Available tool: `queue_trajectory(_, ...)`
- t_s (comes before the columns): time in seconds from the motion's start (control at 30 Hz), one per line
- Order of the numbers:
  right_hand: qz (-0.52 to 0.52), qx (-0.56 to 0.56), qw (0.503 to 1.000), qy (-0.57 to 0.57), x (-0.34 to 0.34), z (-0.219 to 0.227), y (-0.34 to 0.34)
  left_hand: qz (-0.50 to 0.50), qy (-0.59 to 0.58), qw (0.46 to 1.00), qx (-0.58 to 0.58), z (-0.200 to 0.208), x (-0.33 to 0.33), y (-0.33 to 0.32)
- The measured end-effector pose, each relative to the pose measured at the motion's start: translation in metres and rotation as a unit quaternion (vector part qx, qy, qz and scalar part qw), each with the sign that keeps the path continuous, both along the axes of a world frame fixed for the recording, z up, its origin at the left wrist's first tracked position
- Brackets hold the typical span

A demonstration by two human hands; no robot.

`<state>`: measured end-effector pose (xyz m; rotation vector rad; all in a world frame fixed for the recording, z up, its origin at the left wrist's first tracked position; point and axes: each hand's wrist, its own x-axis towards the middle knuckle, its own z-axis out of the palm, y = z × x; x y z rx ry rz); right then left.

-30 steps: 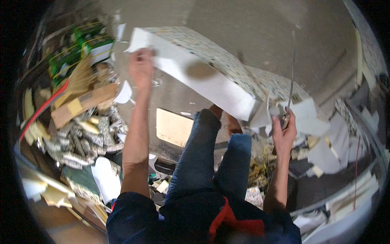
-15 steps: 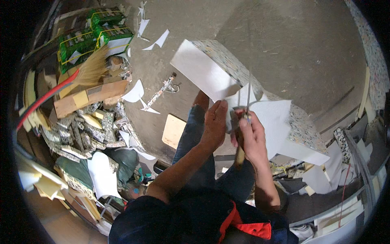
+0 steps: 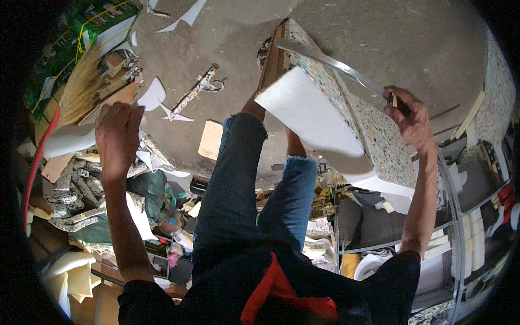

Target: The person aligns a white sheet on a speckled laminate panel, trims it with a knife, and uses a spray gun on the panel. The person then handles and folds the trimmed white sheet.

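1. Head view: the left forearm reaches forward on the person's left, with the left hand [image 3: 118, 132] back upward, beside the straw broom [image 3: 81, 89]. Its fingers are curled in; their tips are hidden, so whether they pinch the white piece [image 3: 69, 140] that runs to the hand cannot be told.
2. The right arm is bent out to the person's right, its wrist turned inward. The right hand [image 3: 413, 120] has its fingers closed around the handle of a long knife [image 3: 338, 67], whose blade points left across the far part of a foam block [image 3: 319, 111]; whether blade and foam touch is unclear.
3. The block, white-faced and speckled on top, lies slanting just beyond the knees of the jeans [image 3: 230, 162].
4. Half a second ago both hands were close together at the block and the blade pointed away from the body; now the hands are well apart and the blade lies sideways.
5. Green packages [image 3: 111, 19] at upper left, bound with yellow straps, carry printing too dim to read.
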<state>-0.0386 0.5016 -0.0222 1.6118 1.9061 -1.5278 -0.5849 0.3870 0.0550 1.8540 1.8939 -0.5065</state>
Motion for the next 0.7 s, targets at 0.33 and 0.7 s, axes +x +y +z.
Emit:
queue_trajectory(0.33, 0.069, -0.046, 0.996, -0.037, -0.014, 0.024, 0.026, 0.156, -0.213, 0.964, -0.013, -0.055, 0.089, 0.041)
queue_trajectory(0.7, 0.051, -0.038, 0.996, -0.066, 0.006, 0.06, 0.018, -0.151, -0.341, 0.927, 0.033, -0.095, 0.155, 0.103)
